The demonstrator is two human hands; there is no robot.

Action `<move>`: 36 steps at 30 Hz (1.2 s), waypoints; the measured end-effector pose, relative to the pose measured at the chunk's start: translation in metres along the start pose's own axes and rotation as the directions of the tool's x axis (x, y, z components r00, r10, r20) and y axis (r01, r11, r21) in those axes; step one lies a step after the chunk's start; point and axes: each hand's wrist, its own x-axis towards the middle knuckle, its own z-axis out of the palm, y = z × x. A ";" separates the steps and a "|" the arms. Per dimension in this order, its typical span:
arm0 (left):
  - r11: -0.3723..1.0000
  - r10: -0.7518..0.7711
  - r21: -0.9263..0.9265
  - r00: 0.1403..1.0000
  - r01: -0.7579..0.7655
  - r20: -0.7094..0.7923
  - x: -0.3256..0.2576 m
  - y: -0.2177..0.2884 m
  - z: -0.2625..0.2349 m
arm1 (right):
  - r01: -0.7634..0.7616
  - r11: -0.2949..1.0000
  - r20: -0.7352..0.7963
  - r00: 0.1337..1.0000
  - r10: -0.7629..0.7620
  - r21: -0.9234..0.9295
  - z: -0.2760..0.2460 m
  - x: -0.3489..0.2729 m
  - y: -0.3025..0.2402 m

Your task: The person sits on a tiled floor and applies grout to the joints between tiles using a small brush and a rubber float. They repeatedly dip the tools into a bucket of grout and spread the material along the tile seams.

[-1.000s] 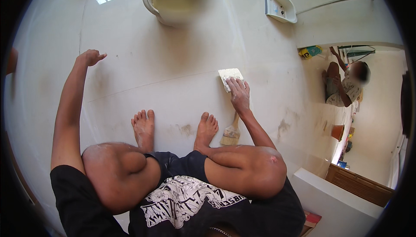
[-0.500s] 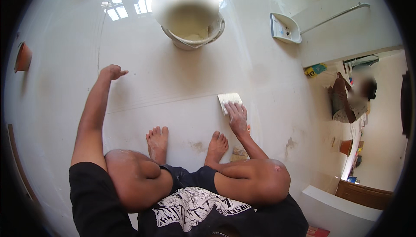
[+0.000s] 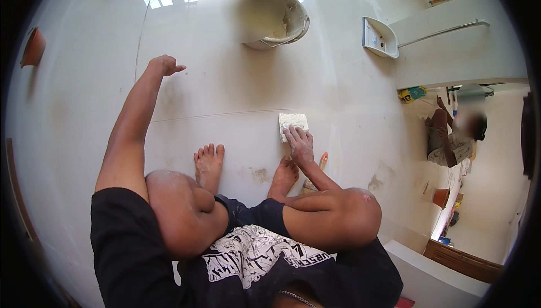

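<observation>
My right hand (image 3: 300, 143) lies low over the floor in front of my right foot. Its fingers press on a flat, square spreader (image 3: 292, 121) smeared with thick white paste. Most of the spreader's face shows; its near edge is under the fingers. A paintbrush (image 3: 323, 159) with an orange handle lies beside my right foot, partly covered by my forearm. My left hand (image 3: 164, 66) is stretched forward above the floor, its fingers mostly curled and one digit poking out to the right. Nothing shows in it. Ahead stands a bucket (image 3: 298, 33) with pale paste inside; part of it is blurred.
A white dustpan (image 3: 381, 38) with a long handle leans by a low ledge on the right. Farther right another person (image 3: 445, 142) crouches near an orange pot (image 3: 441, 197) and a yellow-green bag (image 3: 413, 94). A terracotta-coloured pot (image 3: 34, 48) stands at far left. Thin lines mark the pale floor.
The view has shifted, so the bucket and pots sit elsewhere in the picture. The spreader under my right hand has slid slightly left and toward me. More of the paintbrush shows.
</observation>
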 end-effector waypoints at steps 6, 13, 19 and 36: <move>0.996 -0.065 0.070 0.995 0.060 0.075 0.005 0.010 0.001 | -0.013 1.000 -0.011 1.000 0.013 0.016 -0.023 0.015 0.009; 0.998 -0.029 0.056 1.000 0.029 -0.003 0.012 0.015 0.009 | -0.027 0.999 0.015 1.000 0.027 0.029 -0.017 0.018 -0.005; 0.997 -0.052 0.060 0.997 0.048 0.063 0.008 0.004 0.010 | -0.383 0.887 -0.237 0.865 0.442 0.257 -0.057 0.030 0.051; 0.997 -0.034 0.079 0.996 0.028 0.087 -0.017 -0.022 0.012 | -0.610 0.016 0.454 0.607 0.652 0.792 -0.038 -0.029 0.238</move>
